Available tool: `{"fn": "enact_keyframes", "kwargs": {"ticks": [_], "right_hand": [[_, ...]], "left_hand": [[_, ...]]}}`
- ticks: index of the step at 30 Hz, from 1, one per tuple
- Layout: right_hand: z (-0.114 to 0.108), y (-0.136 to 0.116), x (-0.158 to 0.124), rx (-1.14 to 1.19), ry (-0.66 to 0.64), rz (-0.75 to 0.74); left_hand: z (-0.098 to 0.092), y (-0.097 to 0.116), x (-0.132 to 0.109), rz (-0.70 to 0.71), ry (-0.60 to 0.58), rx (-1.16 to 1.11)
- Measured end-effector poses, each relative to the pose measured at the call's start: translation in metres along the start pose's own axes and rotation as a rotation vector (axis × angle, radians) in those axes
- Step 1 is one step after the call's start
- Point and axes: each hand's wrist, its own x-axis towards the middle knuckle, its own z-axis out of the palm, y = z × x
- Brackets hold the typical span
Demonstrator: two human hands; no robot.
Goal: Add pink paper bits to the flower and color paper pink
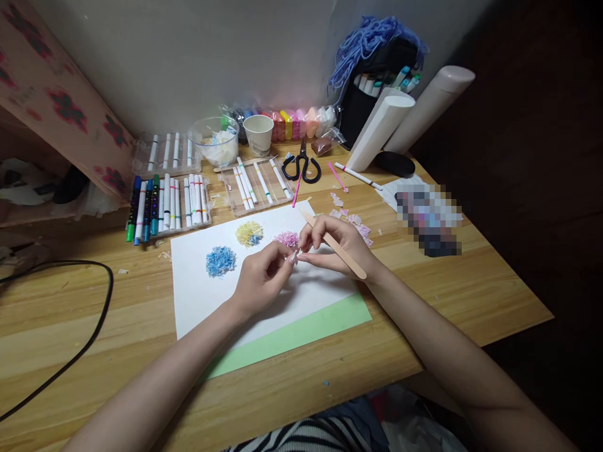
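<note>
My left hand (264,276) is closed, pinching a small pink paper scrap (294,257) between thumb and fingertips above the sheet. Meeting it at the scrap is my right hand (339,245), which also has a flat wooden craft stick (334,245) tucked between its fingers, pointing up and left. Below both hands lies a white paper sheet (198,320) with a green strip (301,333) along its near edge. On the sheet are a blue shredded-paper clump (220,261), a yellow one (245,233) with some blue bits, and a pink one (286,239) partly hidden by my hands.
Pink paper scraps (355,223) lie right of the sheet. Behind it are black-handled scissors (301,169), marker cases (257,185), a paper cup (259,134) and a clear bowl (214,144). Tall white bottles (384,132) stand back right; a black cable (101,320) curves at left.
</note>
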Motion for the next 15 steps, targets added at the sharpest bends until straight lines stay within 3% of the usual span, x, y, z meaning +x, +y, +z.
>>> {"fn": "enact_keyframes", "kwargs": {"ticks": [8,15], "right_hand": [[-0.0002,0.0025,-0.0017,-0.009,-0.069,-0.004],[-0.0005,0.0006,-0.0019,-0.088,-0.052,-0.010]], "left_hand": [[-0.0012,0.0008,-0.0001,-0.017,-0.064,-0.011],[-0.0037,0.0010,-0.0007,-0.093,-0.030,-0.094]]}}
